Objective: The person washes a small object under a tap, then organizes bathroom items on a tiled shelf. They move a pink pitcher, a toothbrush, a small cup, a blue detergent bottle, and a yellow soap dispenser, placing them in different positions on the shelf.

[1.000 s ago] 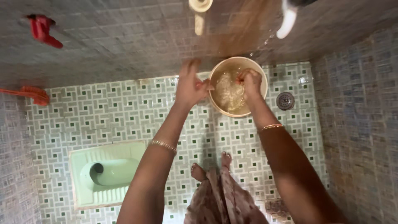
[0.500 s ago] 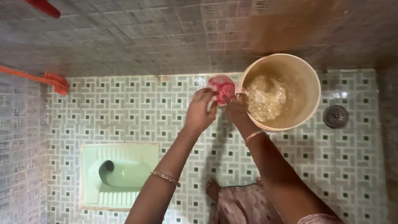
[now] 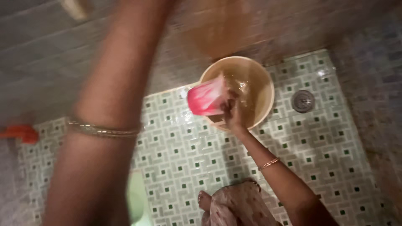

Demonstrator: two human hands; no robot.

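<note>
My right hand point(image 3: 233, 116) grips a pink plastic mug point(image 3: 206, 101) and holds it tilted at the near left rim of a beige bucket point(image 3: 266, 79). The bucket stands on the tiled floor against the wall, with water in it. My left forearm point(image 3: 104, 104), wearing a thin bangle, is raised close to the camera. It runs up past the top edge, so my left hand is out of sight. The picture is blurred by motion.
A round metal floor drain point(image 3: 302, 101) lies right of the bucket. A pale green squat toilet pan point(image 3: 136, 201) shows at the bottom left, partly behind my arm. An orange brush point(image 3: 19, 133) sits at the left edge. My foot point(image 3: 204, 200) and patterned garment point(image 3: 234, 207) are below.
My left hand let go of the mug and rose up out of the frame. My right hand now holds the mug alone, tilted by the bucket rim. The view shifted.
</note>
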